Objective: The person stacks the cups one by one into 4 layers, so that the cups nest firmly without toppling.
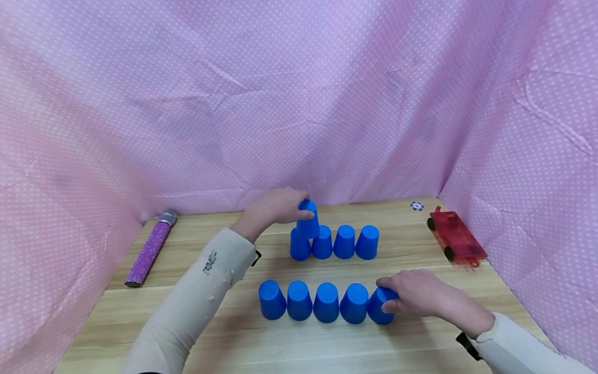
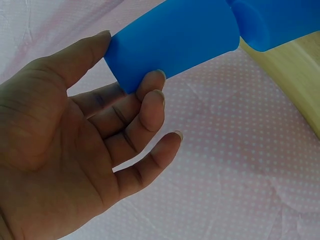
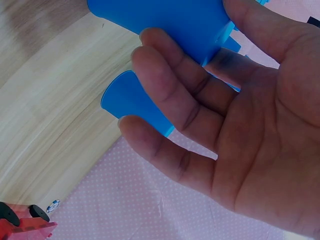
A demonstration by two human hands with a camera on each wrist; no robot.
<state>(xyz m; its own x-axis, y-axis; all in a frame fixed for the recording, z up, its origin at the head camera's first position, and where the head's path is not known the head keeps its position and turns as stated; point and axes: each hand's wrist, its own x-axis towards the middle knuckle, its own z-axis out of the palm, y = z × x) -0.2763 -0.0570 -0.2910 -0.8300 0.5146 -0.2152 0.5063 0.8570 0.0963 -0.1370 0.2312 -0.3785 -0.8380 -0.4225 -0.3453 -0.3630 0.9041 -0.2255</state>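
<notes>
Where the table narrows toward its back-left corner, a microphone lies aslant just inside the left edge, its head toward the pink cloth. A broad stretch of wood separates it from the front row, five upside-down cups with slim gaps at most between neighbours. Farther back, the left hand pinches a raised cup by its narrow end, thumb on one side and fingers on the other; its wide rim overlaps the first two cups of the back row, and whether it rests on them I cannot tell. Four cups make that close-set row, with a strip of wood behind it up to the cloth and another between it and the front row. At the front row's right end, the right hand grips the last cup near its top. Beyond, wood runs on toward the right edge; a chip lies by the back edge, and a red car sits against the right one.
</notes>
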